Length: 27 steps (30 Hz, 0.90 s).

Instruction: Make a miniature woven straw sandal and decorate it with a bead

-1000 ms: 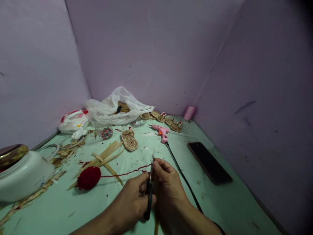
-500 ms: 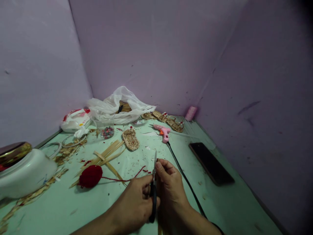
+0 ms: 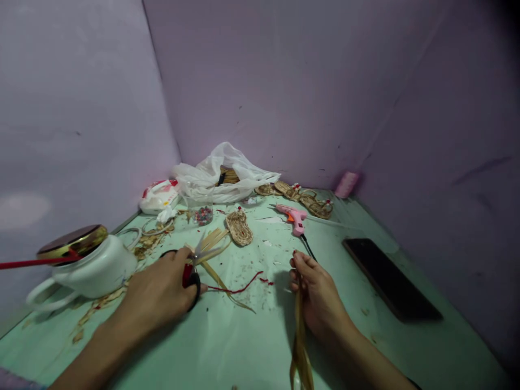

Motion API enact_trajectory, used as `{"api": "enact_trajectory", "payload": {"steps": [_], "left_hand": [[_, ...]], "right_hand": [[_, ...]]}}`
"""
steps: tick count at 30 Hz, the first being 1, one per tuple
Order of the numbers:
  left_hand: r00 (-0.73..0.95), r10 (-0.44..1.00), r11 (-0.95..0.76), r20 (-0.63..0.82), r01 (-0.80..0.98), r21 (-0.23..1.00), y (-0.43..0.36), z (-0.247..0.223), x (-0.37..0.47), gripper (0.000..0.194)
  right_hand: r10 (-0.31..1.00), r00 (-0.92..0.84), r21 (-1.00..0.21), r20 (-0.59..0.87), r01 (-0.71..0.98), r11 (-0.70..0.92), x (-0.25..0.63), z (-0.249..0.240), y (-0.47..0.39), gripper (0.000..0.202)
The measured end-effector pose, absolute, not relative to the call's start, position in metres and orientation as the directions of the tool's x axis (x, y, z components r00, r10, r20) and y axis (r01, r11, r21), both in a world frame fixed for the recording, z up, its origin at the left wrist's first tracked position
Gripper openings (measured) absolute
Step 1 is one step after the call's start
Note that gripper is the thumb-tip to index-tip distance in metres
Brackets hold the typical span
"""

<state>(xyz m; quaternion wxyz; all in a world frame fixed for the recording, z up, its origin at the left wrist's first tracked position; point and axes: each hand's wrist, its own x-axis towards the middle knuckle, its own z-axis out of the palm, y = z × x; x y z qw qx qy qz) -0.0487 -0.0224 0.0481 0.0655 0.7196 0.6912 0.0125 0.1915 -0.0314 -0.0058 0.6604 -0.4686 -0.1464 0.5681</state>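
Note:
My left hand [image 3: 166, 290] is closed on black-handled scissors [image 3: 195, 257], whose blades stand apart and point up and to the right. Beneath it lies the ball of red yarn [image 3: 187, 275], mostly hidden, with a loose strand [image 3: 244, 290] trailing right. Pale dried-leaf strips [image 3: 215, 237] spread just beyond the blades. My right hand [image 3: 314, 287] pinches the top of a dried-leaf strip [image 3: 299, 346], which hangs down toward the near edge of the view. A small woven sole [image 3: 239, 227] with a red bead at its tip rests between and beyond the hands.
A pink glue gun [image 3: 293, 218] and a dark phone [image 3: 390, 279] lie at the right. Small woven sandals [image 3: 312, 203], a white plastic bag [image 3: 227, 162] and a cup of beads [image 3: 203, 215] are at the back. A white mug [image 3: 99, 271] with a gold lid stands left.
My hands have parted. The left carried the scissors leftward to the yarn ball, and their blades have opened. The right moved slightly right, holding the strip. The view has turned left.

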Motion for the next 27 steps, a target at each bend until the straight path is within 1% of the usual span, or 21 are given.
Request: {"api": "enact_trajectory", "payload": {"steps": [2, 4, 6, 7, 8, 9, 10, 11, 13, 14, 16, 17, 19, 23, 25, 27], "left_hand": [[0.063, 0.997, -0.059, -0.032, 0.992, 0.115, -0.024, 0.032, -0.044, 0.039], [0.063, 0.996, -0.071, 0.056, 0.988, 0.141, -0.019, 0.025, -0.041, 0.034], [0.051, 0.980, -0.081, 0.192, 0.985, 0.152, -0.004, 0.033, -0.045, 0.030], [0.021, 0.957, -0.063, 0.289, 0.989, 0.137, 0.007, 0.043, -0.050, 0.030], [-0.024, 0.914, -0.019, 0.404, 0.995, 0.102, 0.021, 0.055, -0.056, 0.032], [-0.117, 0.842, 0.079, 0.527, 0.992, 0.093, 0.036, 0.069, -0.064, 0.034], [-0.204, 0.765, 0.175, 0.611, 0.979, 0.107, 0.053, 0.083, -0.072, 0.036], [-0.286, 0.683, 0.256, 0.672, 0.955, 0.146, 0.070, 0.096, -0.079, 0.039], [-0.388, 0.586, 0.330, 0.711, 0.916, 0.228, 0.103, 0.114, -0.091, 0.042], [-0.449, 0.566, 0.362, 0.691, 0.889, 0.281, 0.118, 0.119, -0.096, 0.042], [-0.531, 0.615, 0.427, 0.583, 0.845, 0.321, 0.140, 0.117, -0.101, 0.046], [-0.563, 0.660, 0.470, 0.497, 0.826, 0.311, 0.147, 0.112, -0.102, 0.048], [-0.569, 0.727, 0.490, 0.384, 0.822, 0.289, 0.153, 0.098, -0.103, 0.050], [-0.501, 0.843, 0.458, 0.195, 0.860, 0.226, 0.148, 0.073, -0.108, 0.049], [-0.491, 0.861, 0.465, 0.135, 0.866, 0.184, 0.145, 0.069, -0.112, 0.053], [-0.495, 0.862, 0.479, 0.114, 0.867, 0.141, 0.145, 0.068, -0.115, 0.057]], "right_hand": [[0.894, 0.298, -0.787, -0.334, -0.610, -0.091, 0.190, -0.008, -0.032, 0.028], [0.889, 0.298, -0.783, -0.349, -0.614, -0.101, 0.189, -0.010, -0.032, 0.029], [0.878, 0.301, -0.778, -0.371, -0.618, -0.116, 0.189, -0.011, -0.032, 0.030], [0.875, 0.300, -0.778, -0.379, -0.616, -0.126, 0.189, -0.011, -0.032, 0.031], [0.874, 0.299, -0.779, -0.384, -0.612, -0.133, 0.189, -0.011, -0.032, 0.033], [0.874, 0.294, -0.782, -0.386, -0.607, -0.141, 0.188, -0.011, -0.032, 0.035], [0.875, 0.288, -0.784, -0.388, -0.602, -0.150, 0.188, -0.011, -0.033, 0.037], [0.876, 0.283, -0.785, -0.390, -0.599, -0.156, 0.187, -0.011, -0.033, 0.040], [0.877, 0.274, -0.782, -0.395, -0.600, -0.165, 0.187, -0.011, -0.034, 0.045], [0.876, 0.272, -0.780, -0.399, -0.603, -0.168, 0.186, -0.010, -0.034, 0.046], [0.874, 0.262, -0.771, -0.410, -0.612, -0.178, 0.187, -0.010, -0.035, 0.047], [0.874, 0.250, -0.764, -0.417, -0.618, -0.187, 0.187, -0.010, -0.035, 0.046], [0.880, 0.218, -0.753, -0.423, -0.625, -0.207, 0.187, -0.009, -0.036, 0.042], [0.897, 0.130, -0.720, -0.422, -0.650, -0.245, 0.187, -0.007, -0.034, 0.028], [0.892, 0.077, -0.687, -0.446, -0.668, -0.286, 0.186, -0.007, -0.032, 0.019], [0.880, 0.037, -0.651, -0.473, -0.687, -0.322, 0.186, -0.008, -0.030, 0.013]]}}
